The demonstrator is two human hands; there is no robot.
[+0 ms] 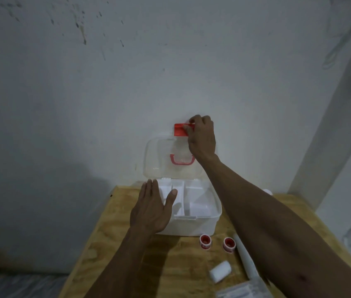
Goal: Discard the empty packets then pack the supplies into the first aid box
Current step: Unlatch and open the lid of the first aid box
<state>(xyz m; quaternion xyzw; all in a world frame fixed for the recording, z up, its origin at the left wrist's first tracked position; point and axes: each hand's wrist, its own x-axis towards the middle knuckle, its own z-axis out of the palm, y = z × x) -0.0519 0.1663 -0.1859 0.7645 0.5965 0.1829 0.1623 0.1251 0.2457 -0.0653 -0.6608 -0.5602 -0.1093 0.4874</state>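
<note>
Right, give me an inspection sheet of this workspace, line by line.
Surface: wooden table, bare grain on the left side.
Job's things: white first aid box open, clear lid upright; two red tape rolls, gauze roll, long white tube in front.
Clutter: printed packet at near edge.
Grippers: right hand pinching red latch; left hand open at box's left rim.
Cables: cords hanging on the wall, upper right.
Surroundings: scuffed white wall.

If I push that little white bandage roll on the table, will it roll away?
Probably. The white bandage roll lies on its side on the flat wooden table, so a nudge across it could set it rolling. It looks soft and light, so it would likely squash a little when squeezed rather than break.
</note>
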